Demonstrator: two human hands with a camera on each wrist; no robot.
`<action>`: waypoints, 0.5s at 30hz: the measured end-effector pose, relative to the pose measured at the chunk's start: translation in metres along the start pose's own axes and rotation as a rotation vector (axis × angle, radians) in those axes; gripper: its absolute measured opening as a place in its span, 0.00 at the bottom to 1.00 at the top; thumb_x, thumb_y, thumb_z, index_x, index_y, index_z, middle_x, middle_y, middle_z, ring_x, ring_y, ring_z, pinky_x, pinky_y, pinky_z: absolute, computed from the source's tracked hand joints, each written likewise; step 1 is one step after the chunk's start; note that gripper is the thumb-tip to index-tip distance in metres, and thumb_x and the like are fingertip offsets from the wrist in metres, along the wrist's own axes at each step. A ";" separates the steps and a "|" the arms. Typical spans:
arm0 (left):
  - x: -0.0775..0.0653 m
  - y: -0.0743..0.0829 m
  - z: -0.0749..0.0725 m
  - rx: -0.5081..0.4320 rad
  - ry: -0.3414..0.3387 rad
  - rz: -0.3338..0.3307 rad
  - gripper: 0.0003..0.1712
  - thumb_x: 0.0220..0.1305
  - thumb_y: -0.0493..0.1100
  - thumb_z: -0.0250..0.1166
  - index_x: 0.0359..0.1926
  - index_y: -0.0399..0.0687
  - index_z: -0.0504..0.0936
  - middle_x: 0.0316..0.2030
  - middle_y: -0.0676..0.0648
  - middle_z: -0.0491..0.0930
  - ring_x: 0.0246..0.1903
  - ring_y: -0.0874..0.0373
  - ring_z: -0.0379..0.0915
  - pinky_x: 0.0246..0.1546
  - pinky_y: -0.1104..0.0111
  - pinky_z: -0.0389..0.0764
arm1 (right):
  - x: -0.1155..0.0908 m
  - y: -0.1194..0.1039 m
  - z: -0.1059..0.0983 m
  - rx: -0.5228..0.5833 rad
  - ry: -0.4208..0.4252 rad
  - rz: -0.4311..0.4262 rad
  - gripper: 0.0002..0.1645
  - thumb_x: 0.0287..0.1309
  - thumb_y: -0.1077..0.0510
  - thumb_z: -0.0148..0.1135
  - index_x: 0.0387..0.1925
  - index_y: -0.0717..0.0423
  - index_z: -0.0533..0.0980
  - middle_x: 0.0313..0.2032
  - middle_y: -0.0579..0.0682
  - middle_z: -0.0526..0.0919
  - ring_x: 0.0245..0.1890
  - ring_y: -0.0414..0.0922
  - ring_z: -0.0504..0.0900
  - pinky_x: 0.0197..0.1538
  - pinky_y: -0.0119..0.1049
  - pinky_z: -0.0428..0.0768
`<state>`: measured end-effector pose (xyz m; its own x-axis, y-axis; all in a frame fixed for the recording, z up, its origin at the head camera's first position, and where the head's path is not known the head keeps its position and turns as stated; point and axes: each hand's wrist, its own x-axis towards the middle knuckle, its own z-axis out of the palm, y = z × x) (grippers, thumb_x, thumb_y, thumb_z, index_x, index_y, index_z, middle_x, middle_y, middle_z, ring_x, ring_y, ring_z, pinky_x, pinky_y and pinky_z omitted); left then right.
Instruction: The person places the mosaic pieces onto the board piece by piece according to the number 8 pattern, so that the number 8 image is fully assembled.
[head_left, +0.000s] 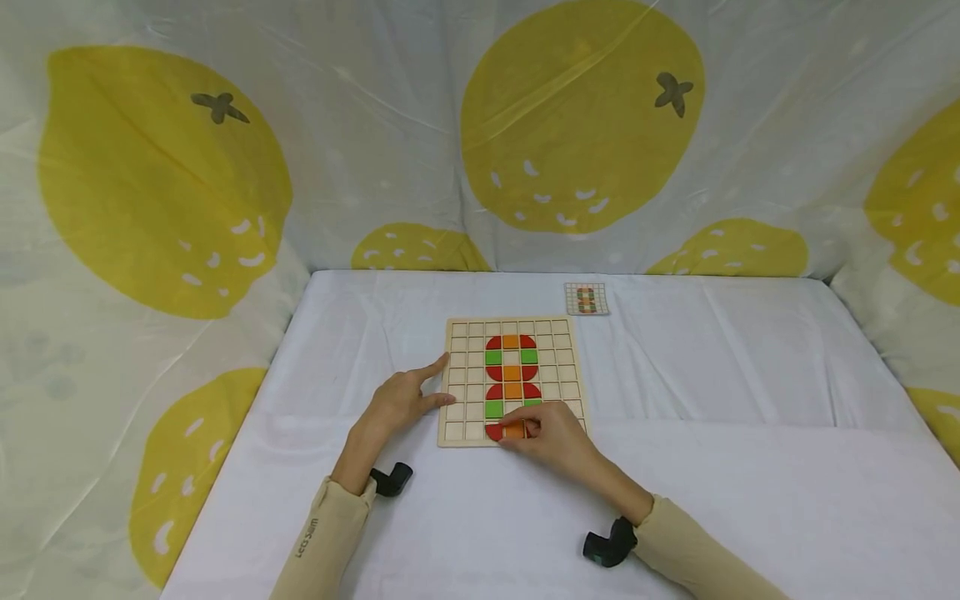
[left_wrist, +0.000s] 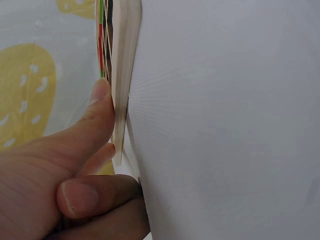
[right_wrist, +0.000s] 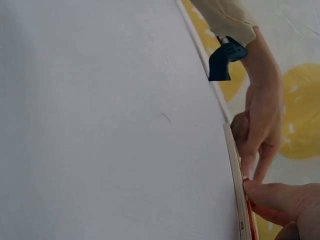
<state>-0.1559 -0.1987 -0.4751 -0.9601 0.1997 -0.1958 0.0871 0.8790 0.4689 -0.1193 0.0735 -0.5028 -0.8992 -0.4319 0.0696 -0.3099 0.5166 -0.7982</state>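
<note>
A pale wooden grid board (head_left: 459, 367) lies on the white cloth, with red rounded-corner pieces, green squares (head_left: 493, 357) and orange squares (head_left: 512, 373) forming a figure-eight shape. My left hand (head_left: 397, 402) touches the board's left edge with thumb and index finger spread apart; in the left wrist view the thumb (left_wrist: 95, 112) lies along the board's side. At the bottom row, my right hand (head_left: 558, 435) pinches a red rounded-corner piece (head_left: 492, 432) between thumb and index finger. An orange square (head_left: 514, 430) sits beside it, partly covered by the fingers. Cells under that hand are hidden.
Behind the board's right corner lies a small pattern card (head_left: 586, 299) with a similar figure. White cloth (head_left: 712, 358) covers the table. A lemon-print curtain (head_left: 375, 125) stands behind and at the sides. Each wrist carries a black camera mount (head_left: 611, 543).
</note>
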 end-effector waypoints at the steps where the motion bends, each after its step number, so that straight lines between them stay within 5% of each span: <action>1: 0.000 0.000 0.000 0.001 0.001 0.000 0.47 0.65 0.59 0.70 0.80 0.58 0.60 0.67 0.32 0.76 0.39 0.51 0.73 0.38 0.62 0.73 | 0.001 -0.001 0.001 -0.004 0.004 -0.002 0.12 0.51 0.56 0.82 0.40 0.50 0.90 0.14 0.37 0.56 0.18 0.32 0.54 0.25 0.26 0.52; 9: -0.001 0.001 0.000 0.003 0.005 0.005 0.47 0.65 0.59 0.70 0.80 0.58 0.60 0.66 0.32 0.76 0.38 0.51 0.73 0.38 0.62 0.73 | 0.002 -0.003 0.002 -0.016 0.021 0.020 0.13 0.50 0.56 0.82 0.40 0.48 0.90 0.14 0.37 0.57 0.18 0.31 0.55 0.25 0.27 0.53; 15: -0.001 0.002 0.000 -0.001 0.004 0.003 0.47 0.65 0.59 0.70 0.80 0.58 0.61 0.52 0.31 0.85 0.34 0.52 0.71 0.35 0.64 0.71 | 0.003 -0.001 0.002 -0.004 0.014 0.015 0.12 0.52 0.55 0.81 0.40 0.48 0.90 0.14 0.38 0.57 0.18 0.31 0.55 0.25 0.26 0.53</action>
<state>-0.1549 -0.1975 -0.4742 -0.9610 0.2004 -0.1906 0.0898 0.8778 0.4705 -0.1213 0.0699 -0.5027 -0.9080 -0.4139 0.0657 -0.2974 0.5260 -0.7968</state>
